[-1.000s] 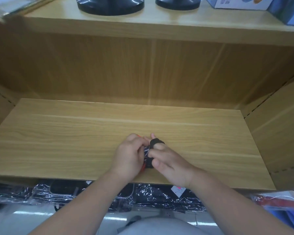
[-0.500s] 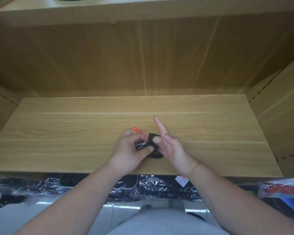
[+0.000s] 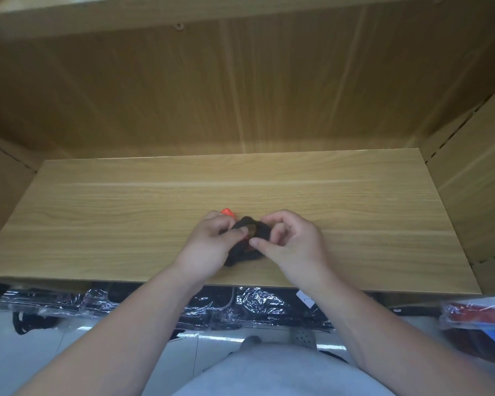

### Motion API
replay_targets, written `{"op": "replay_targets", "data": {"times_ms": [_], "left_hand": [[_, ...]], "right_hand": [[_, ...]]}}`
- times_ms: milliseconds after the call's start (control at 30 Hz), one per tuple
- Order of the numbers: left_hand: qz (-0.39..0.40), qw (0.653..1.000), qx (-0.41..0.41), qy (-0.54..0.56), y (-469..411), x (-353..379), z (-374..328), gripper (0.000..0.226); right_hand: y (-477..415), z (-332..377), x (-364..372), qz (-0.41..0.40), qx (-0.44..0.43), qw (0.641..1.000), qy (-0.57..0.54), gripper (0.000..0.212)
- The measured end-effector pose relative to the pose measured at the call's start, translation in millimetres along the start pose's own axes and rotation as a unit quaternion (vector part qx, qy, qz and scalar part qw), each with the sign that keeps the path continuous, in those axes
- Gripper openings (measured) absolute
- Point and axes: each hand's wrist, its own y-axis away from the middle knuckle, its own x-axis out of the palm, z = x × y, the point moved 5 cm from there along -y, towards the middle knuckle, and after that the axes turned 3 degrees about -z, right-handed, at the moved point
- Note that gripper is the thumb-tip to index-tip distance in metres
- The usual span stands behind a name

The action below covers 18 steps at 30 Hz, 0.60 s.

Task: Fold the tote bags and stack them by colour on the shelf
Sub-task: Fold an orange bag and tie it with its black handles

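Both hands on a scrunched-up black bag near the front of the shelf

From where I'm watching, the black bag (image 3: 242, 254) is bunched into a small dark lump. It sits on the wooden shelf (image 3: 97, 218), close to the front edge and roughly in the middle. The left hand (image 3: 209, 247) has its thumb and fingers curled onto the lump's left side, pinching the fabric. The right hand (image 3: 292, 247) pinches the right side between thumb and forefinger, with its other fingers curled loosely above. A little orange-red tab (image 3: 227, 212) pokes out just past the left hand's knuckles; it could be part of the bag or only touching it, I honestly can't tell. Below the shelf there's a row of dark stuff in shiny plastic wrap (image 3: 240, 307), and a red packet (image 3: 477, 314) in clear plastic at the lower right.
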Motion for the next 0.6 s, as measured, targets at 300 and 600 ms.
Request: {"op": "replay_targets", "data": {"times_ms": [300,600], "left_hand": [[0.016,0.993,-0.034,0.116,12.3,-5.7,0.0,0.016],[0.052,0.994,-0.036,0.090,9.0,-16.0,5.2,0.016]], "right_hand": [[0.0,9.3,19.6,0.101,0.107,0.989,-0.013,0.037],[2.3,-3.1,21.9,0.114,0.235,0.935,-0.240,0.006]]}}
